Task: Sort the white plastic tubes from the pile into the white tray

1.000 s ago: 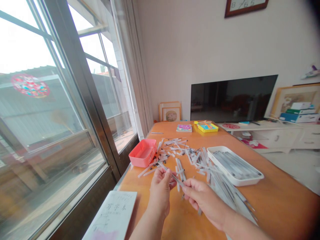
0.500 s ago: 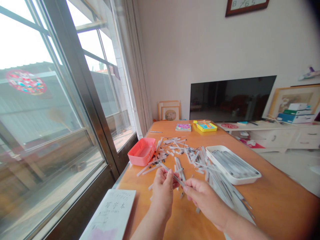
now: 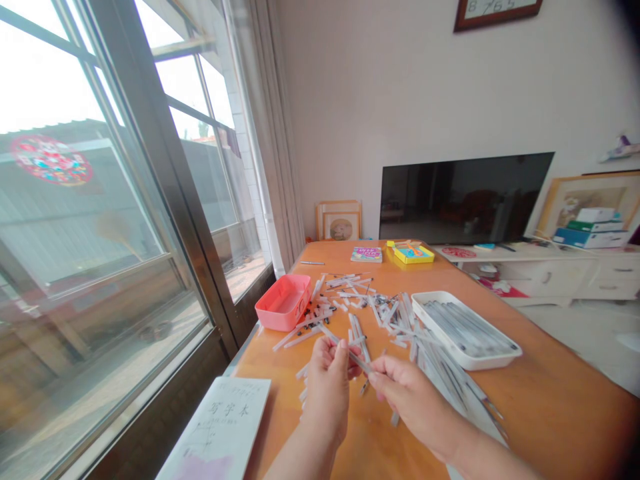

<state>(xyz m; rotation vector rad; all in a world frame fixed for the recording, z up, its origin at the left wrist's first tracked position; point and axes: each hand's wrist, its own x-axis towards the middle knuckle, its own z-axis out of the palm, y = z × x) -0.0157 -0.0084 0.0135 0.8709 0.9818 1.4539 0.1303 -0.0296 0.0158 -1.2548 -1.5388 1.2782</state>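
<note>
A slim translucent pen (image 3: 357, 361) runs slantwise between my two hands, just above the wooden table (image 3: 370, 447). My left hand (image 3: 330, 373) is closed round its middle, thumb on top. My right hand (image 3: 397, 381) pinches its near end between thumb and fingers. Whether the pen has its cap or refill in place, I cannot tell. Around and beyond my hands lie many loose pen parts (image 3: 350, 287), clear tubes and small black pieces. Right of them stands a white tray (image 3: 493, 361) holding a layer of pens (image 3: 463, 323).
At the left edge stands a red plastic box (image 3: 277, 317). A writing booklet (image 3: 220, 427) lies near me on the left. Farther back are a small colourful book (image 3: 367, 255) and a yellow tray (image 3: 415, 258). Windows border the left side; a television (image 3: 465, 200) stands behind.
Almost nothing differs. Both hands keep their hold on the pen, with only a slight shift of the fingers and of the view.
</note>
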